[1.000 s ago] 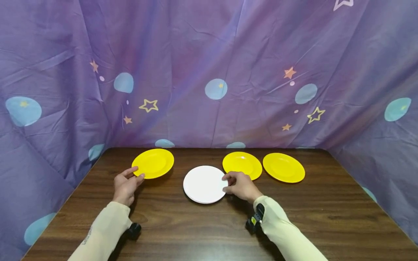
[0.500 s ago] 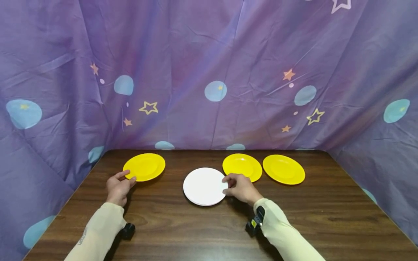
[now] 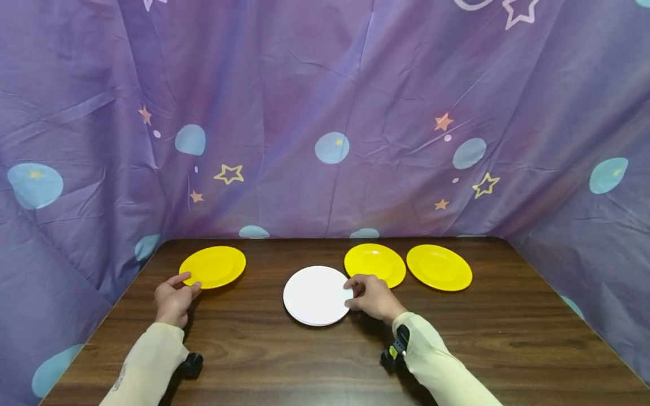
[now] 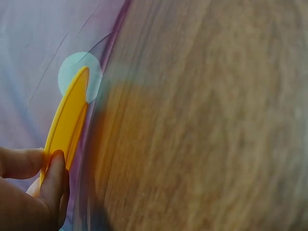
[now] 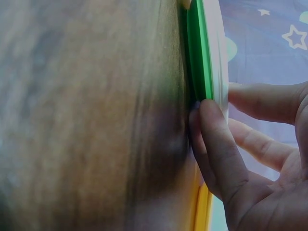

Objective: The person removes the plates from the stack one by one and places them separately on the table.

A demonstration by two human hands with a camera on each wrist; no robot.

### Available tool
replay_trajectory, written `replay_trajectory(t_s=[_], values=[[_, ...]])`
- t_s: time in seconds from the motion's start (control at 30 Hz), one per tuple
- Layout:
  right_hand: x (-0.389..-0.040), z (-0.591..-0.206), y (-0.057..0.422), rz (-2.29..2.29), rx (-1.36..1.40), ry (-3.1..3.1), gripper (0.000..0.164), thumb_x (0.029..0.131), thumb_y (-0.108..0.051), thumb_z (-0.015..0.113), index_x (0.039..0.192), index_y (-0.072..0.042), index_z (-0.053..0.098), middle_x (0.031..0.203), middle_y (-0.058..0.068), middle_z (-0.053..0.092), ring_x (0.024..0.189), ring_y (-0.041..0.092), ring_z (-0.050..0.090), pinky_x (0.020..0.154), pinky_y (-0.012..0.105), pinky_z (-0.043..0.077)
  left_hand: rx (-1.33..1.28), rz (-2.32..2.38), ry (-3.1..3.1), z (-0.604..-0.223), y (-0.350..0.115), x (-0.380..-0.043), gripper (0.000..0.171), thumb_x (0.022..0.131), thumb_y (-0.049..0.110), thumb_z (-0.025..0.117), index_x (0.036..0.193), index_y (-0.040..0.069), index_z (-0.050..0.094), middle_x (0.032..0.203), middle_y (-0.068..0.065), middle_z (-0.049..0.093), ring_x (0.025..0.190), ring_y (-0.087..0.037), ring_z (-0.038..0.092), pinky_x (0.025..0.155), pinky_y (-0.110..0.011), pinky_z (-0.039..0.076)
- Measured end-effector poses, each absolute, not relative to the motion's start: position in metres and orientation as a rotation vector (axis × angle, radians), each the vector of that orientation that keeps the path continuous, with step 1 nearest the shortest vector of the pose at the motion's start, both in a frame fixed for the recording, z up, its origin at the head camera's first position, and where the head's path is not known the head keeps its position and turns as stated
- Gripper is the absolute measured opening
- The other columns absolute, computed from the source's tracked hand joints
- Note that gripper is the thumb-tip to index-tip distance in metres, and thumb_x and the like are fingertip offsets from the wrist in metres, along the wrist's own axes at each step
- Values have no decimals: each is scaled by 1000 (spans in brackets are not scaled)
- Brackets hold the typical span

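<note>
At the table's left side, my left hand pinches the near-left rim of a yellow plate. The left wrist view shows this yellow plate edge-on between thumb and fingers; whether its far edge touches the table I cannot tell. Near the middle, my right hand grips the right edge of a white plate. From the right wrist, a green plate appears directly under the white plate, with the fingers on both rims. The green plate is hidden in the head view.
Two more yellow plates lie at the back right: one plate just behind my right hand, the other plate to its right. The brown wooden table ends against a purple curtain with stars and balloons.
My left hand has moved left with the yellow plate, widening the gap to the white plate. The right hand stays at the white plate's edge. The head view has tilted up slightly.
</note>
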State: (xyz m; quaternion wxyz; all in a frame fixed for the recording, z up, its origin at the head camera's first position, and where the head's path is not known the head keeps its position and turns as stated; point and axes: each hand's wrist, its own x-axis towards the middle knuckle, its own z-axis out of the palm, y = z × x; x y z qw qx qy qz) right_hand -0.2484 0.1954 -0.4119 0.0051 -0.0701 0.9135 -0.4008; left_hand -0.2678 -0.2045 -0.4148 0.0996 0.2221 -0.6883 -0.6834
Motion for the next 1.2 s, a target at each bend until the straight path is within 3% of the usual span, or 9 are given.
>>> replay_trajectory(t_s=[0.77,1.0,1.13,1.2], values=[[-249,-415,192,-1206,-187,2857,28,76,-5,82,101,-9,72,84,4,65,76,15,56,69,26,47,749,-1928,-2082,-422,-216,-266,52,93,-5,60,144,-8,47,138,-26,45,58,8,52,55,-5,48],[-250,-413,193,-1204,-196,2866,28,76,-5,83,101,-10,73,84,4,65,77,15,57,69,26,47,719,-1925,-2108,-420,-219,-267,54,93,-4,60,144,-10,45,135,-27,46,57,9,51,55,-5,48],[-249,-413,193,-1219,-217,2861,29,76,-4,82,102,-8,72,84,5,65,76,15,57,68,25,47,712,-1921,-2141,-417,-221,-267,59,91,-5,59,147,-10,40,141,-29,42,63,6,51,55,-5,45],[-250,-412,194,-1234,-208,2863,29,76,-4,82,103,-8,72,85,5,65,76,15,57,67,25,48,702,-1911,-2166,-415,-222,-267,62,90,-5,58,149,-10,38,145,-31,39,76,-3,55,56,-5,44]])
